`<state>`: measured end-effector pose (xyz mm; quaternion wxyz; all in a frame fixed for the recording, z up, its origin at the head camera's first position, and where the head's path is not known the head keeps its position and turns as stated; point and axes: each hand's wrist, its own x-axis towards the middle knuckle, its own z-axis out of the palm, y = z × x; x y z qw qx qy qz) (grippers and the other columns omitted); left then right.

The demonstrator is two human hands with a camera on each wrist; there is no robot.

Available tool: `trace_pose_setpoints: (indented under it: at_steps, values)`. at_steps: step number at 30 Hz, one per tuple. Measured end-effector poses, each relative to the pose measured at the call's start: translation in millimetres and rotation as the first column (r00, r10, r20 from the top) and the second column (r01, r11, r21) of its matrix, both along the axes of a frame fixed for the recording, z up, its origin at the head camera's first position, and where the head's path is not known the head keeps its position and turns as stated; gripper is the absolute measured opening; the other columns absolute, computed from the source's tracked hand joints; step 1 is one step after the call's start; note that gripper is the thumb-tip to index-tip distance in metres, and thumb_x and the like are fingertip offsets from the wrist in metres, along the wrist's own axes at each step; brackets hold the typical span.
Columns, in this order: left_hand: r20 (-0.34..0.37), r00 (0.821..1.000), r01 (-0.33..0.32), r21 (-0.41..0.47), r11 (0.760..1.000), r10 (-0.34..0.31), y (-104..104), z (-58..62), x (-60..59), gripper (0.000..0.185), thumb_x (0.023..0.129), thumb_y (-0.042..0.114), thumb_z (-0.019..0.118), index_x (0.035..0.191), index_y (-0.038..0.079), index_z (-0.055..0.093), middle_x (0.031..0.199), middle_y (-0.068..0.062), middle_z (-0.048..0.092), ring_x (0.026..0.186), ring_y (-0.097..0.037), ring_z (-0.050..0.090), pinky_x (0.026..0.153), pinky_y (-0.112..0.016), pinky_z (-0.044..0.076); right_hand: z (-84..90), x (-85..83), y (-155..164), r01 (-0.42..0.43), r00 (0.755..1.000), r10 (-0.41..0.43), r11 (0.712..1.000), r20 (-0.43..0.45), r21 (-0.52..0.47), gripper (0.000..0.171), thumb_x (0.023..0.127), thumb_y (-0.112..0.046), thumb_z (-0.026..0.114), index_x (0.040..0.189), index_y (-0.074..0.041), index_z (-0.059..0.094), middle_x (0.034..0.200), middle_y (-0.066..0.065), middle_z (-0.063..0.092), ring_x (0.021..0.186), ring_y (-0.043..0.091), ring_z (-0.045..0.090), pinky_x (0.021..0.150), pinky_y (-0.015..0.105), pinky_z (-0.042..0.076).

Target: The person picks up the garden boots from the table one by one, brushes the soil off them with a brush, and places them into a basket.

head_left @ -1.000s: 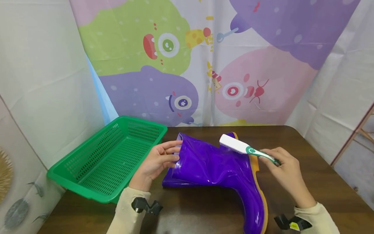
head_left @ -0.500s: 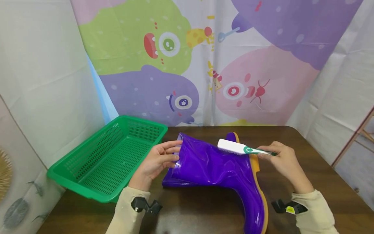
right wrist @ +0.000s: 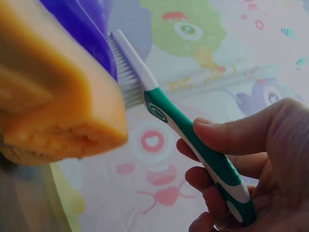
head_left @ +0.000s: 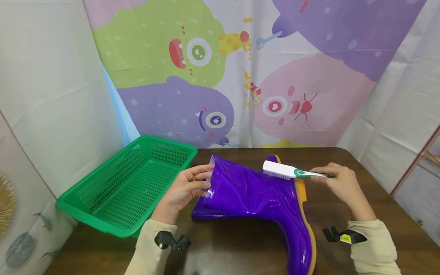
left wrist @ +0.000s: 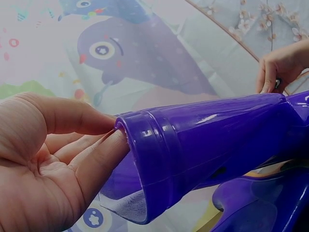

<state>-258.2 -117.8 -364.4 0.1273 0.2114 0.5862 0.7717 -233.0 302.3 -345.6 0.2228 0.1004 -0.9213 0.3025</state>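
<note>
The left hand (head_left: 183, 189) grips the open top of the purple rain boot (head_left: 254, 194), its thumb on the outside of the cuff and its fingers (left wrist: 96, 159) curled against the rim and into the opening, so the shaft is pinched between them. The right hand (head_left: 340, 183) pinches the green handle of a white-headed brush (head_left: 290, 172), the thumb on top and the other fingers curled beneath it; the bristles point down and lie against the boot's heel, just where the purple upper meets the orange sole (right wrist: 53, 92). The boot lies on its side on the dark brown worktop (head_left: 378, 214), its shaft pointing toward the left hand and its foot running toward the near edge, sole turned to the right. A second purple piece lies flat under the boot's shaft, touching it; how much of it there is cannot be told. To the left of the boot, just beyond the left hand, stands a green slatted basket (head_left: 99, 225), tilted and overhanging the worktop's left edge. Both forearms wear cream sleeves (head_left: 148, 248), each with a small black clip at the wrist, near the boot's foot on either side. Behind the boot, at the far edge of the worktop, hangs a curtain (head_left: 220, 76) printed with green, purple and pink cartoon monsters.
</note>
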Motion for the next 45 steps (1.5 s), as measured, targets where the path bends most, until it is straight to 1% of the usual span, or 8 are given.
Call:
trace_pose_setpoints:
  at_steps: [11,15,20,23,26,29,36,45]
  values:
    - [0.011,1.0,0.006,0.011,1.0,-0.006,-0.8,-1.0,-0.4,0.049,0.089,-0.015,0.056,0.138,-0.008,0.052,0.103,0.001,0.073,0.078,-0.011,0.07,0.062,-0.025,0.057,-0.4,2.3,36.7,0.097,0.991,-0.105,0.992,0.088,0.085,0.026,0.083,-0.015,0.078,0.1,0.005,0.075,0.08,0.008,0.065,0.07,0.017,0.05,0.058,0.031,0.038]
    - [0.015,1.0,0.003,0.015,1.0,-0.003,-0.7,-1.3,0.2,0.05,0.088,-0.016,0.055,0.138,-0.008,0.052,0.103,0.001,0.072,0.078,-0.011,0.069,0.062,-0.024,0.057,-0.3,3.0,41.2,0.096,0.994,-0.096,0.995,0.06,0.005,0.025,0.084,-0.012,0.078,0.102,0.005,0.075,0.079,-0.002,0.066,0.069,0.008,0.048,0.058,0.027,0.038]
    - [0.012,1.0,0.006,0.018,1.0,-0.006,-0.6,-1.0,0.9,0.049,0.089,-0.016,0.055,0.137,-0.008,0.053,0.103,0.001,0.073,0.078,-0.011,0.069,0.062,-0.024,0.057,1.7,5.2,33.4,0.0,1.0,-0.002,0.986,-0.015,-0.166,0.023,0.083,-0.008,0.079,0.102,0.004,0.075,0.075,-0.019,0.062,0.067,0.003,0.046,0.057,0.023,0.037]
    - [0.01,1.0,0.007,0.022,1.0,-0.008,-0.6,-0.7,1.0,0.049,0.089,-0.015,0.055,0.137,-0.008,0.053,0.103,0.001,0.073,0.078,-0.011,0.069,0.061,-0.024,0.057,2.7,5.4,24.5,-0.12,0.992,0.112,0.966,-0.05,-0.231,0.02,0.084,-0.002,0.077,0.102,0.003,0.075,0.076,-0.014,0.062,0.068,0.006,0.046,0.057,0.023,0.037]
    - [0.009,1.0,0.009,0.021,1.0,-0.009,-0.4,-0.4,0.7,0.049,0.089,-0.015,0.055,0.137,-0.008,0.053,0.103,0.001,0.073,0.079,-0.011,0.07,0.062,-0.024,0.057,1.0,3.5,16.8,-0.227,0.974,0.218,0.949,-0.067,-0.218,0.019,0.083,0.003,0.076,0.101,0.002,0.075,0.078,-0.008,0.063,0.07,0.007,0.047,0.058,0.023,0.039]
    - [0.01,1.0,0.008,0.019,1.0,-0.009,-0.3,-0.6,0.7,0.049,0.089,-0.015,0.055,0.137,-0.008,0.053,0.104,0.001,0.073,0.079,-0.011,0.07,0.062,-0.024,0.057,-4.7,-0.9,11.7,-0.284,0.959,0.279,0.943,-0.054,-0.174,0.019,0.081,0.003,0.078,0.1,-0.001,0.076,0.08,-0.005,0.065,0.071,0.007,0.051,0.059,0.022,0.042]
    - [0.007,1.0,0.014,0.018,1.0,-0.015,0.0,-2.7,0.5,0.048,0.089,-0.015,0.055,0.137,-0.006,0.055,0.103,0.002,0.073,0.079,-0.01,0.069,0.062,-0.024,0.057,-20.1,-9.2,14.4,-0.333,0.94,0.341,0.921,0.006,-0.2,0.02,0.082,-0.002,0.079,0.102,-0.005,0.077,0.082,-0.001,0.066,0.071,0.01,0.053,0.062,0.024,0.045]
    - [-0.009,1.0,0.03,0.031,0.999,-0.03,-0.4,-2.2,-0.2,0.048,0.09,-0.017,0.052,0.137,-0.007,0.053,0.104,0.0,0.072,0.078,-0.012,0.07,0.063,-0.026,0.058,-28.3,-14.7,26.2,-0.335,0.941,0.338,0.92,-0.021,-0.206,0.022,0.082,0.003,0.077,0.104,0.0,0.076,0.081,0.001,0.064,0.071,0.01,0.051,0.06,0.024,0.042]
